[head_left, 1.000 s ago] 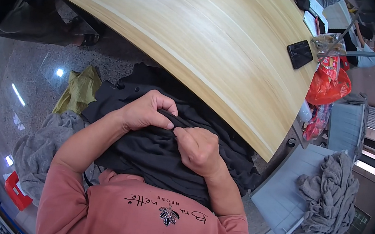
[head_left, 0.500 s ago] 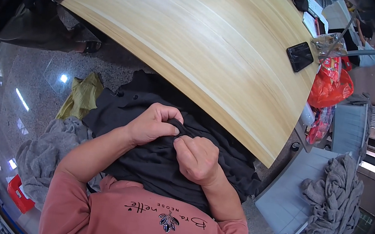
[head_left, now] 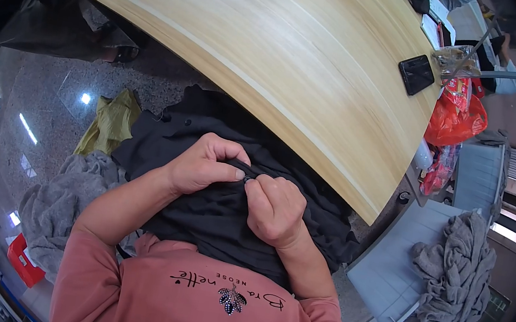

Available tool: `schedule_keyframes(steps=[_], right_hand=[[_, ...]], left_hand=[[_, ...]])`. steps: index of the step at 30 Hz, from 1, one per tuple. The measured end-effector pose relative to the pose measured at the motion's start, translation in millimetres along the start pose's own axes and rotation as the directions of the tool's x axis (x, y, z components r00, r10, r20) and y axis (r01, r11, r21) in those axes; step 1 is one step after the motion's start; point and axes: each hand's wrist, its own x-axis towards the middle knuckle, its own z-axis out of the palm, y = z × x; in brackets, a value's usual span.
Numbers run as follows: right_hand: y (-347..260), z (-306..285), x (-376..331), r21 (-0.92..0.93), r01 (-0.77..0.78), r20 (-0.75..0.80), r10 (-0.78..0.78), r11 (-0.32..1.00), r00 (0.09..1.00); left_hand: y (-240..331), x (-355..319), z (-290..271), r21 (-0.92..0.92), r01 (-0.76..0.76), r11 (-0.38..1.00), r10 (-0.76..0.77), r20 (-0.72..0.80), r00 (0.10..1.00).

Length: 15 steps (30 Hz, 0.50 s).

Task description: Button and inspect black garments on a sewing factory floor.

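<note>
A black garment (head_left: 200, 215) with dark buttons is spread in folds over my lap, partly under the table's overhang. My left hand (head_left: 202, 166) pinches a gathered edge of it between thumb and bent forefinger. Close beside it, my right hand (head_left: 276, 209) is closed on the same edge, its fingertips almost meeting the left thumb. A small dark round spot shows between the fingertips; whether it is a button I cannot tell. One loose button (head_left: 187, 122) is visible on the far left part of the cloth.
Beyond my lap stands a wood-topped table (head_left: 254, 38) with a black phone (head_left: 416, 75) near its right end. Grey cloth (head_left: 68, 208) and an olive cloth (head_left: 110, 122) lie at the left. More grey cloth (head_left: 453, 275) lies on a pale surface at the right, below red bags (head_left: 460, 118).
My right hand has shifted slightly right, leaving a little more of the pinched edge showing between the hands. Both hands still grip the garment. The whole view has shifted slightly.
</note>
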Motion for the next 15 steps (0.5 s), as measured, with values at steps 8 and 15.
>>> schedule_keyframes(steps=[8,15], right_hand=[[-1.7,-1.3,0.8,0.031,-0.014,0.024,0.014,0.999,1.0],[-1.6,-2.0,2.7,0.039,-0.034,0.087,0.03,0.999,0.996]], left_hand=[[-8.3,-3.8,1.9,-0.029,-0.022,0.999,0.021,-0.04,0.999],[-18.1,-3.8,4.4,0.041,-0.166,0.985,0.168,-0.062,0.984]])
